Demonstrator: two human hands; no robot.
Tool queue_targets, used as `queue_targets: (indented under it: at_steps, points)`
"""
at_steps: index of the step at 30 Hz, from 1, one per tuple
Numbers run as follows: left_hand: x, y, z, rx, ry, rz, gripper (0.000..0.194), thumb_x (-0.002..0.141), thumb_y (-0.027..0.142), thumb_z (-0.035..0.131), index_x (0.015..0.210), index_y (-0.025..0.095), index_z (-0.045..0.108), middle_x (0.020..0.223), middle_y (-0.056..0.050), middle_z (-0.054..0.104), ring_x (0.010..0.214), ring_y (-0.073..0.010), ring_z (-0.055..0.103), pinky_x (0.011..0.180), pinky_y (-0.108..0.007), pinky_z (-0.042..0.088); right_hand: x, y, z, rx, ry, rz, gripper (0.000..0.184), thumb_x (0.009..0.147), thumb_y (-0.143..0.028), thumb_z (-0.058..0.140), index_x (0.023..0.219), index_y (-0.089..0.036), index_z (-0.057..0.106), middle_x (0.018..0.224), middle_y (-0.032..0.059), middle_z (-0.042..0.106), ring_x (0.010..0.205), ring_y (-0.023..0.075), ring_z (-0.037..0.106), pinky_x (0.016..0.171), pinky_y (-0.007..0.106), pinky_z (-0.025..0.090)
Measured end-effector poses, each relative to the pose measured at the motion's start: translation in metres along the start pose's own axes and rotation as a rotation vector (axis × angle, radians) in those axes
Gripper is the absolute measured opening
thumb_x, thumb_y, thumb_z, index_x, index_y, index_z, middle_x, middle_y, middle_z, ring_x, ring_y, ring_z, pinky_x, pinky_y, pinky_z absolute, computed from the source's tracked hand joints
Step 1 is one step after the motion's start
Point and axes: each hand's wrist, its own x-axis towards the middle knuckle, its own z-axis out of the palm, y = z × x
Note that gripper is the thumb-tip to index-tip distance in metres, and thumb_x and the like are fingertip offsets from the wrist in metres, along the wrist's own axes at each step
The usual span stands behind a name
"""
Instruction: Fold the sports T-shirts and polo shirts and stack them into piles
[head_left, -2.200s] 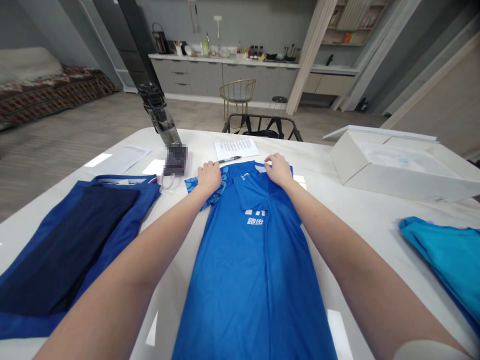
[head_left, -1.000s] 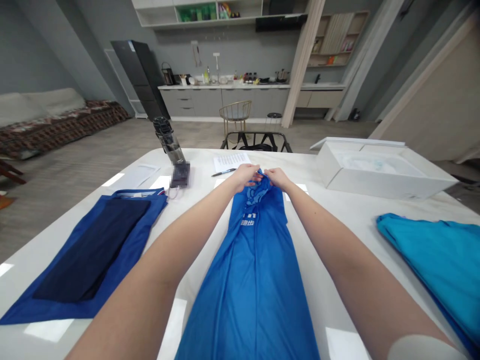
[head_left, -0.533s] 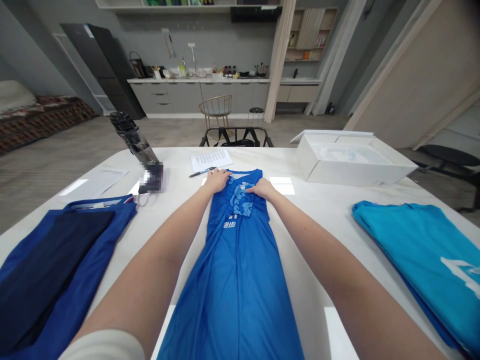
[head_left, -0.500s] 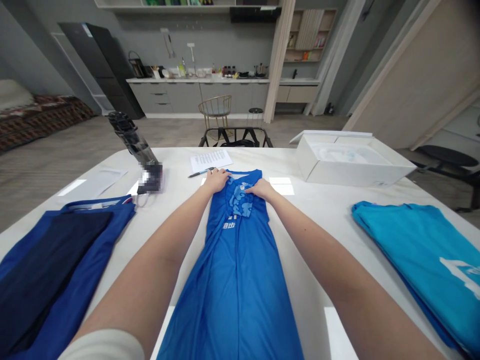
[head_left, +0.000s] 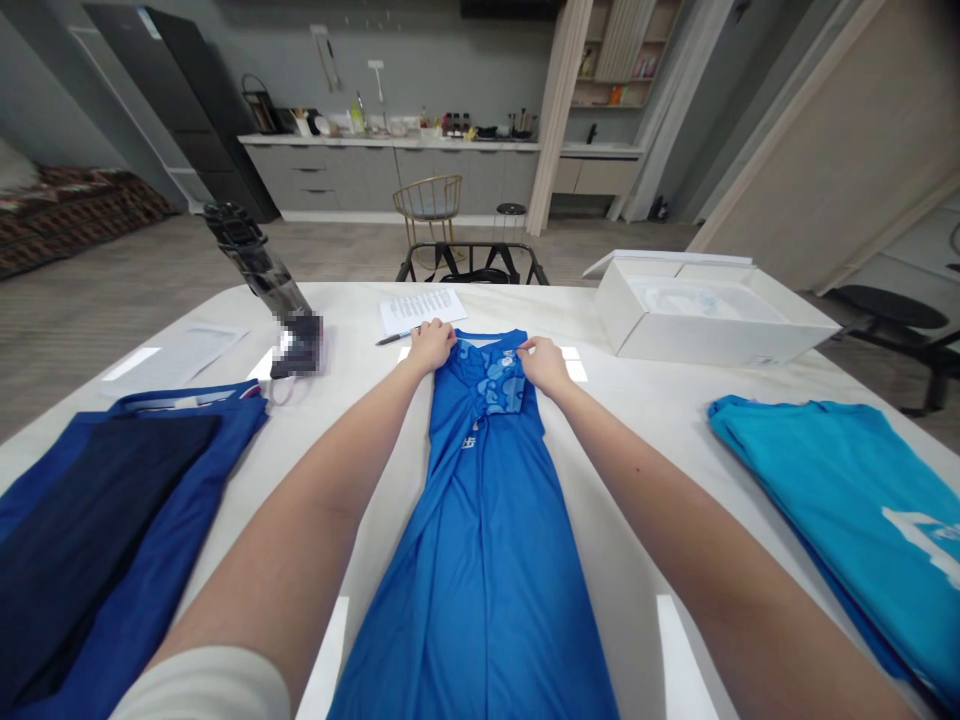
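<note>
blue shirt (head_left: 491, 560): lies lengthwise on the white counter (head_left: 622, 430) between a person's arms, collar end away, a patterned sleeve (head_left: 504, 388) folded over its chest.
left hand (head_left: 432, 347): fingers (head_left: 443, 333) sit close together at the shirt's shoulder, beside a pen (head_left: 394, 338); whether they grip cloth cannot be told.
right hand (head_left: 545, 366): thumb and forefinger pinch the folded sleeve's edge.
beyond the collar: a printed sheet (head_left: 422, 308).
at left: a navy garment (head_left: 112, 510) rests atop a blue garment (head_left: 236, 445), near a dark bottle (head_left: 261, 268).
at right: an open white box (head_left: 682, 337) stands beyond a folded turquoise shirt (head_left: 832, 465).
</note>
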Motion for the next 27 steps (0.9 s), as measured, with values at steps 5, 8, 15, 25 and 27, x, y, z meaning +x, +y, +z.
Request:
queue_targets:
  at_steps: [5,8,15,25,27]
  points:
    - [-0.013,0.011,0.0,0.015,0.072,-0.109,0.027,0.101,0.03,0.043,0.12,0.021,0.06,0.133,-0.015,0.055,0.125,-0.0328,0.047,0.103,-0.048,0.036,0.002,0.016,0.002,-0.123,-0.022,0.024,0.022,0.096,-0.029,0.056,0.113,-0.026,0.07,0.113,0.0117,0.071,0.105,0.0312,0.067,0.084,0.038,0.051]
    - [-0.031,0.022,0.0,-0.006,0.144,-0.128,0.038,0.101,0.033,0.045,0.136,0.021,0.051,0.14,-0.017,0.05,0.128,-0.0327,0.046,0.104,-0.047,0.037,-0.004,0.026,0.007,-0.205,-0.008,-0.005,0.028,0.1,-0.034,0.051,0.124,-0.026,0.063,0.112,0.0141,0.07,0.103,0.0333,0.067,0.083,0.041,0.051]
    - [-0.103,0.032,-0.005,-0.121,0.048,0.269,0.037,0.102,0.038,0.044,0.133,0.025,0.059,0.148,-0.009,0.054,0.137,-0.0249,0.047,0.116,-0.048,0.029,-0.055,0.014,0.012,-0.324,0.008,-0.424,0.045,0.102,-0.052,0.049,0.135,-0.023,0.054,0.131,0.0167,0.06,0.118,0.0333,0.058,0.096,0.046,0.048]
    - [-0.248,0.033,-0.023,-0.097,-0.015,0.215,0.042,0.102,0.051,0.044,0.126,0.024,0.066,0.144,-0.009,0.057,0.132,-0.0276,0.052,0.115,-0.052,0.032,-0.119,0.031,0.004,-0.504,0.044,-0.322,0.043,0.107,-0.035,0.038,0.147,-0.025,0.051,0.148,0.0154,0.05,0.131,0.0351,0.044,0.105,0.064,0.035]
    - [-0.276,0.039,-0.028,-0.067,0.008,0.154,0.04,0.1,0.05,0.049,0.124,0.023,0.066,0.134,-0.011,0.062,0.124,-0.0287,0.056,0.108,-0.049,0.038,-0.136,0.028,0.002,-0.481,0.066,-0.418,0.038,0.105,-0.031,0.043,0.138,-0.023,0.059,0.144,0.0155,0.051,0.13,0.0339,0.044,0.105,0.057,0.037]
